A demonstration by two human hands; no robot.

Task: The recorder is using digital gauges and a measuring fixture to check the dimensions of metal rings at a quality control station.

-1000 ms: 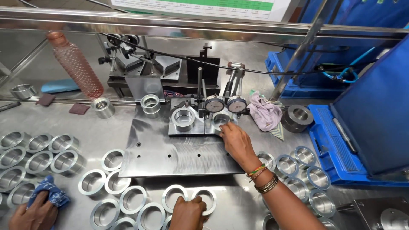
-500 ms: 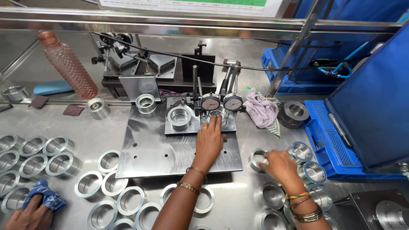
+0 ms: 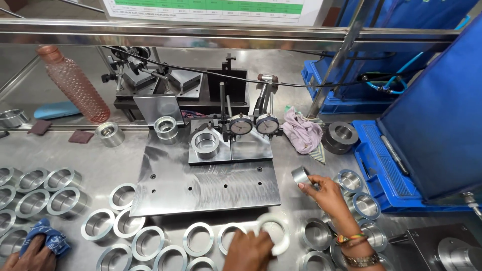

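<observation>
My right hand [image 3: 326, 193] holds a small shiny metal ring [image 3: 301, 175] just off the right edge of the steel base plate [image 3: 201, 188]. My left hand [image 3: 248, 251] is at the bottom edge, fingers on a blurred ring [image 3: 275, 235] in the front row of rings. At the back of the plate stands a gauge fixture with two dial gauges [image 3: 253, 124]. One ring [image 3: 206, 142] sits on that fixture.
Several rings lie at the left [image 3: 50, 190], front and right [image 3: 364, 206]. Another person's hand [image 3: 27, 256] holds a blue cloth [image 3: 50, 240] at bottom left. A pink bottle [image 3: 75, 85], a pink rag [image 3: 301, 133] and a blue tray [image 3: 381, 165] surround the plate.
My left hand has drawn back from the gauge fixture to the front row of rings. My right hand has lifted a ring from the right group toward the plate.
</observation>
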